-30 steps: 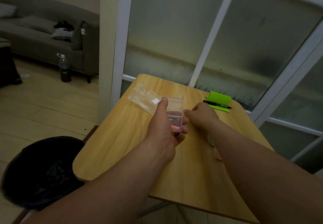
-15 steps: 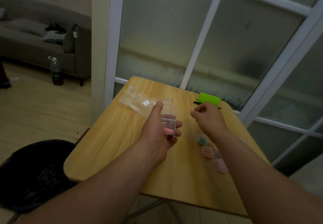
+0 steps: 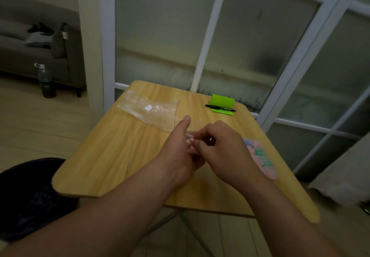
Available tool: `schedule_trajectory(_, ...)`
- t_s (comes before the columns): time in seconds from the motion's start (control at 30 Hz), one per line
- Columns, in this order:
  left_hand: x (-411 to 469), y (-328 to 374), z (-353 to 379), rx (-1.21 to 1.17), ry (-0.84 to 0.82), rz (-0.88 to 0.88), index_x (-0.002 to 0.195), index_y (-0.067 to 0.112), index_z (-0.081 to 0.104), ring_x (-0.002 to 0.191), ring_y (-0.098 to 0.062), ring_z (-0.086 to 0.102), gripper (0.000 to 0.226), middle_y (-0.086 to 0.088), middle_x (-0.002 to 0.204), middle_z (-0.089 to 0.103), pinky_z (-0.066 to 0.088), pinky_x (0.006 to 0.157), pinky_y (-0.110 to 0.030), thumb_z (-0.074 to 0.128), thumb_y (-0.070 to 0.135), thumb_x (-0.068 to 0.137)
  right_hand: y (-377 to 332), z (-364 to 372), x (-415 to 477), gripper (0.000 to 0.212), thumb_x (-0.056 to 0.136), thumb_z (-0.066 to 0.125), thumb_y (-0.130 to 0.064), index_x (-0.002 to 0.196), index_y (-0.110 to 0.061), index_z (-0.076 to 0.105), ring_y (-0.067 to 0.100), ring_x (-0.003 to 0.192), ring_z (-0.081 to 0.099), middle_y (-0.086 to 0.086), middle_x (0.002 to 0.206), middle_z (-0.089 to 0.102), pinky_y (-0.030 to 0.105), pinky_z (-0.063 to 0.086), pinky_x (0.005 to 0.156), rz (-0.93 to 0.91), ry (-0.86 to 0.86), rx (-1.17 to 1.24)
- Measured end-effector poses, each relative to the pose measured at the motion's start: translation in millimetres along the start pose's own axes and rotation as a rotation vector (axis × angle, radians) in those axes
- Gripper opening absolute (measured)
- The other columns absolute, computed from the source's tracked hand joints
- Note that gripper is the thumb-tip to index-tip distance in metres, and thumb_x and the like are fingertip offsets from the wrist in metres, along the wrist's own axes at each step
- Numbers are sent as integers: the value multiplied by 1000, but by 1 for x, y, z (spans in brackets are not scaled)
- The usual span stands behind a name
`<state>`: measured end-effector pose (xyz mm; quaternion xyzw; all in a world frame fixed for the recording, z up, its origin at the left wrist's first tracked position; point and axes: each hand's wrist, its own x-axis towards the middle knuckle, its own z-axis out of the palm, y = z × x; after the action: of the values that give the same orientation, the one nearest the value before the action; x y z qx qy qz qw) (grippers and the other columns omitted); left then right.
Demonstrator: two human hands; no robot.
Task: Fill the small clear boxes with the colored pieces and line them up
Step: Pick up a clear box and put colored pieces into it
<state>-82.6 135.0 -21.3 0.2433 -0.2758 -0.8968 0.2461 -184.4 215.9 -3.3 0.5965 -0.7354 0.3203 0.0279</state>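
A small clear box (image 3: pixel 189 138) is held over the wooden table (image 3: pixel 120 156) in the left hand (image 3: pixel 178 152) — fingers wrapped round it, thumb raised. The right hand (image 3: pixel 224 150) is bunched at its rim — its grip cannot be told. Colored pieces (image 3: pixel 260 154) are heaped nearby.

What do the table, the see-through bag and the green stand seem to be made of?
Table: wood or wood-look laminate, smooth, with pale grain lines. Bag: thin clear plastic, glossy and wrinkled, with a red seal strip. Green stand: probably smooth matte plastic, given its even bright colour.
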Motion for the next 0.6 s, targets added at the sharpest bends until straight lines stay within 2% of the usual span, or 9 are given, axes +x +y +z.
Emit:
schedule_trajectory(0.1, 3, 0, 0, 9, -1, -2, 113, 12, 65, 50, -10, 42, 54, -6, 82, 66, 47, 64, -28, 54, 63, 98, 2, -1, 1, 5, 96, 73, -39, 101, -37, 72, -6, 91, 52, -16, 96, 54, 11, 38, 67, -6, -15, -25)
schedule_trajectory(0.2, 3, -1, -2, 30, 7, 2, 115, 11, 64, 53, -11, 43, 55, -3, 70, 62, 43, 65, -28, 53, 62, 99, 4, -4, 4, 5, 97, 71, -33, 102, -34, 73, -4, 90, 57, -15, 98, 60, 11, 42, 70, 2, 14, 41)
schedule_trajectory(0.3, 1, 2, -1, 68, 42, 2, 114, 8, 61, 59, -16, 50, 58, -9, 76, 66, 41, 60, -29, 55, 63, 98, 11, -9, 8, 7, 101, 67, -25, 103, -31, 71, -1, 92, 61, -14, 98, 67, 18, 49, 75, 96, 121, 164)
schedule_trajectory(0.4, -1, 3, -2, 75, 63, -11, 121, 7, 58, 59, -18, 53, 62, -14, 79, 70, 42, 57, -28, 55, 64, 97, 18, -12, 9, 12, 104, 64, -25, 115, -29, 68, 1, 97, 64, -13, 103, 68, 15, 48, 71, 248, 176, 323)
schedule_trajectory(0.5, -6, 3, -1, 77, 42, -29, 123, 6, 57, 60, -19, 55, 66, -14, 83, 68, 44, 58, -30, 54, 66, 96, 17, -11, 8, 26, 107, 58, -32, 133, -35, 65, -5, 101, 61, -18, 114, 66, 13, 45, 71, 272, 67, 376)
schedule_trajectory(0.6, -9, 4, -1, 38, 34, -42, 130, 4, 59, 61, -18, 56, 74, -12, 81, 66, 44, 63, -30, 48, 70, 97, 9, -9, 7, 25, 109, 53, -35, 124, -34, 73, -11, 103, 59, -21, 115, 68, 18, 45, 75, 149, -18, 325)
